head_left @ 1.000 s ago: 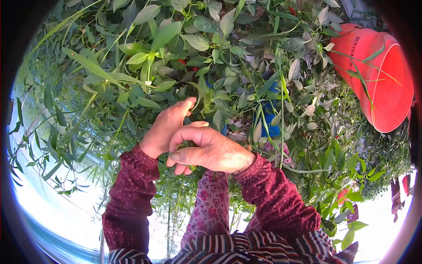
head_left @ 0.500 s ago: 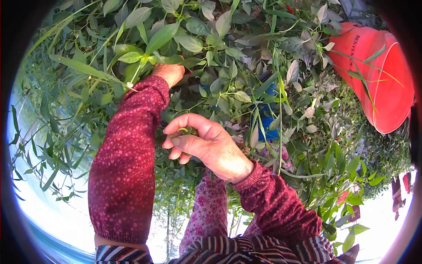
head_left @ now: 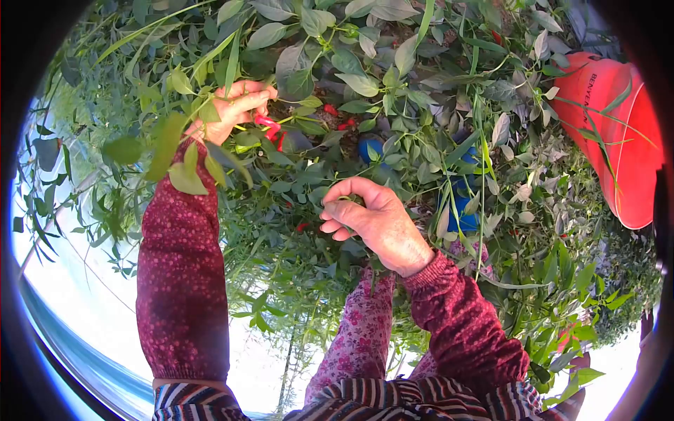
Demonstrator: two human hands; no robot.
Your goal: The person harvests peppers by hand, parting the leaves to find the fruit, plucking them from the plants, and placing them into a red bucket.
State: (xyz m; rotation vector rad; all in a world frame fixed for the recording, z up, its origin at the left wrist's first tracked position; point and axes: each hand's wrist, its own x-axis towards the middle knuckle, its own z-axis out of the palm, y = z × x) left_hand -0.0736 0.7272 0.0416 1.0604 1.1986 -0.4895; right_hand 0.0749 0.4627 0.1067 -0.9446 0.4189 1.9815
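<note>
My left hand (head_left: pixel 235 112) is among the leaves at the upper left, its fingers bent beside a red pepper (head_left: pixel 267 126) that hangs from the plant. Leaves partly cover the wrist, and whether the fingertips grip anything is hidden. Near the middle, my right hand (head_left: pixel 379 224) is curled with thumb and fingers together around something small and green that I cannot make out. More red peppers (head_left: pixel 345 124) show low between the leaves, to the right of my left hand.
A red bucket (head_left: pixel 614 133) lies tilted among the plants at the upper right. Blue footwear (head_left: pixel 462 210) shows through the foliage right of my right hand. Dense leafy plants (head_left: pixel 316 63) and long grass blades surround both arms.
My left hand has moved left and come out from under the leaves, with red peppers now visible beside it. My right hand has shifted right in view and stays closed.
</note>
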